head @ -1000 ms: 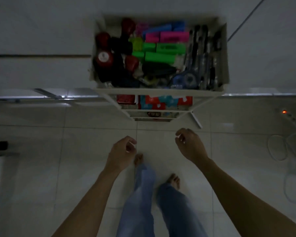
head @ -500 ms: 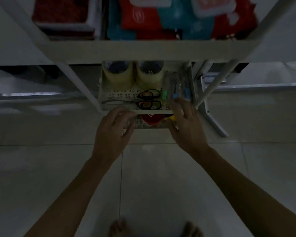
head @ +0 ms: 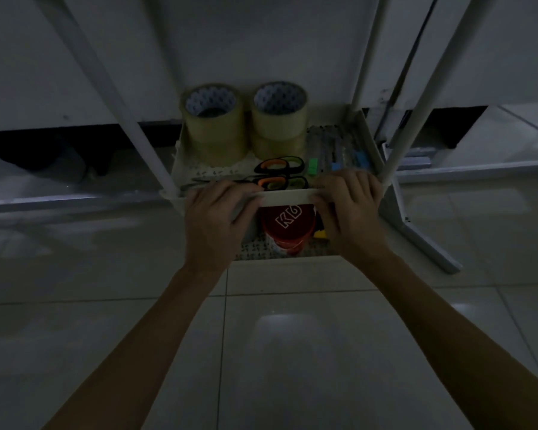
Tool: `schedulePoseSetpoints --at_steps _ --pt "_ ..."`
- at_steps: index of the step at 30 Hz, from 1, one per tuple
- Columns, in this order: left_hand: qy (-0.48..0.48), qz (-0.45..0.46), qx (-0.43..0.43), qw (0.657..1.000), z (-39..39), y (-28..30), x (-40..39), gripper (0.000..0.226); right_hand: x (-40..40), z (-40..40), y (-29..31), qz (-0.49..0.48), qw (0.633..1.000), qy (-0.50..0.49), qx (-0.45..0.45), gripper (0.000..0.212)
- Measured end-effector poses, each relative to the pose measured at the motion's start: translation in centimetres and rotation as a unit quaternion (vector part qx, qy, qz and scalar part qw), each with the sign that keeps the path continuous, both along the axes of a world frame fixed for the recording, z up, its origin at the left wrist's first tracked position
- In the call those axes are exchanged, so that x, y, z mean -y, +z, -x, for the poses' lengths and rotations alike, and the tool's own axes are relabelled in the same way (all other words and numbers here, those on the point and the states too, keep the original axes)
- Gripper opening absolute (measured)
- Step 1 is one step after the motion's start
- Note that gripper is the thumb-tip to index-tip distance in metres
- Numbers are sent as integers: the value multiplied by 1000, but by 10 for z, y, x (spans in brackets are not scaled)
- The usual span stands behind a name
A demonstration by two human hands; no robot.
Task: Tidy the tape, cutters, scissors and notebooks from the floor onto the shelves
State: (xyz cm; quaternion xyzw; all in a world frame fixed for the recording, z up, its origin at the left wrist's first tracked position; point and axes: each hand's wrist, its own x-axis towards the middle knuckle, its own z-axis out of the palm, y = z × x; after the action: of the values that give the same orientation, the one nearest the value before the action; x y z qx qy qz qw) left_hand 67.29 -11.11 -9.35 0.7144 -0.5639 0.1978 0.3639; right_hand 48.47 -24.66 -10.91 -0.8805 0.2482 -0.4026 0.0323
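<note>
Dimly lit, the scene hid much: the left hand [head: 221,218] lay palm-down over the front lip of the cream plastic shelf tray [head: 288,195], fingers curled onto the rim, and the right hand [head: 348,209] gripped the same lip likewise. Between the hands, on the lower shelf, a red round tub with white lettering [head: 288,229] was half covered by the lip. Just beyond the left hand's fingers lay the orange-and-black handled scissors [head: 278,175], blades pointing leftward and hard to trace. Farther beyond stood two tan rolls of packing tape [head: 244,119], upright, side by side. Beyond the right hand, the slim cutters with coloured sliders [head: 336,150] blurred together.
</note>
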Motion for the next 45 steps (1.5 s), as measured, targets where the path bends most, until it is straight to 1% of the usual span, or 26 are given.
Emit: schedulePoseSetpoints --at_steps 4,9,12,14,15,17,19,20,22,23,25,27,29,31,33,36,38,40,41,42,43,45 --pt "-2 11 -41 999 8 -2 10 14 17 7 7 -21 999 27 -9 16" --pt "-7 19 -55 998 7 -3 11 13 17 4 4 -17 1000 9 -14 22" --pt "-15 14 -64 998 7 0 9 12 10 8 2 -10 999 -18 39 19" --pt "-20 13 -69 997 6 1 4 15 -5 16 -3 -22 992 -76 99 17" --pt "-23 20 -76 997 7 1 0 17 -14 20 -8 -53 984 -112 126 21" --pt "-17 58 -88 994 9 -1 -13 20 -27 27 -20 -161 955 -164 187 37" --pt "26 103 -115 988 16 -9 -27 25 -28 29 -31 -262 921 -169 234 49" --pt "54 120 -156 979 18 -18 -33 30 -24 28 -35 -302 909 -161 236 51" --pt "97 129 -272 949 17 -38 -43 41 -14 25 -39 -363 894 -148 219 50" --pt "105 122 -321 933 14 -47 -47 45 -8 24 -41 -378 889 -151 210 47" --pt "115 91 -391 909 7 -60 -50 45 3 24 -46 -383 889 -167 186 33" --pt "122 75 -425 894 0 -68 -48 43 10 25 -52 -364 904 -168 146 24" --pt "136 78 -410 899 -10 -74 -45 31 13 26 -56 -347 915 -163 122 22" --pt "146 68 -364 918 -21 -76 -43 17 16 28 -59 -339 920 -161 115 22" --pt "137 58 -340 929 -29 -75 -43 17 18 29 -62 -333 924 -151 110 22" --pt "130 50 -331 933 -33 -74 -45 18 18 29 -65 -327 926 -153 107 24" --pt "132 51 -353 925 -37 -77 -46 19 10 26 -64 -333 919 -178 116 37" --pt "143 59 -408 900 -37 -83 -50 22 -7 25 -67 -378 889 -212 146 55" --pt "154 59 -434 885 -34 -87 -53 25 -19 25 -72 -401 874 -226 159 60" --pt "162 53 -451 876 -29 -91 -57 28 -32 24 -76 -412 867 -232 156 60" --pt "157 33 -456 876 -25 -97 -63 27 -44 22 -87 -411 873 -225 136 54" --pt "123 -35 -438 890 -16 -115 -78 23 -66 14 -102 -409 893 -173 71 35"
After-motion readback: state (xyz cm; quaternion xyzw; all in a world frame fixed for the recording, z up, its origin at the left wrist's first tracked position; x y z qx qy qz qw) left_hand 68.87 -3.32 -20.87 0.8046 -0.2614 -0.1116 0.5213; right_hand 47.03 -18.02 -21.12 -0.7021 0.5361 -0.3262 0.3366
